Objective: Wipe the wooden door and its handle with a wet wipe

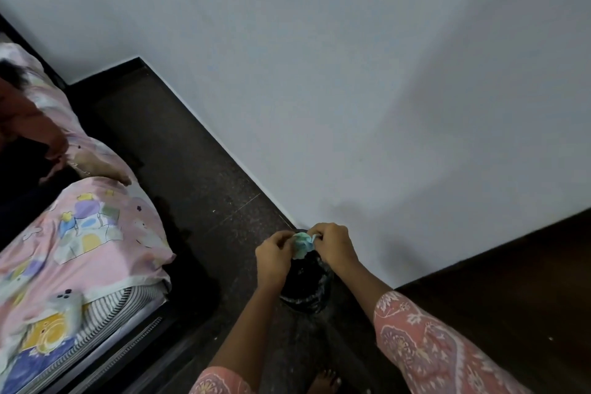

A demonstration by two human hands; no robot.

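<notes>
My left hand [273, 254] and my right hand [332, 245] are close together and both pinch a small crumpled pale green and white wet wipe packet [300, 245] between them. They hold it directly above a black lined bin [307, 285] on the floor by the wall. A dark wooden panel [511, 291], possibly the door, fills the lower right; no handle shows.
A bed [86, 243] with a pink patterned sheet stands at the left, and another person's foot [102, 169] rests on it. Dark speckled floor [192, 169] runs between the bed and the white wall [351, 73]. My own foot [323, 382] shows at the bottom.
</notes>
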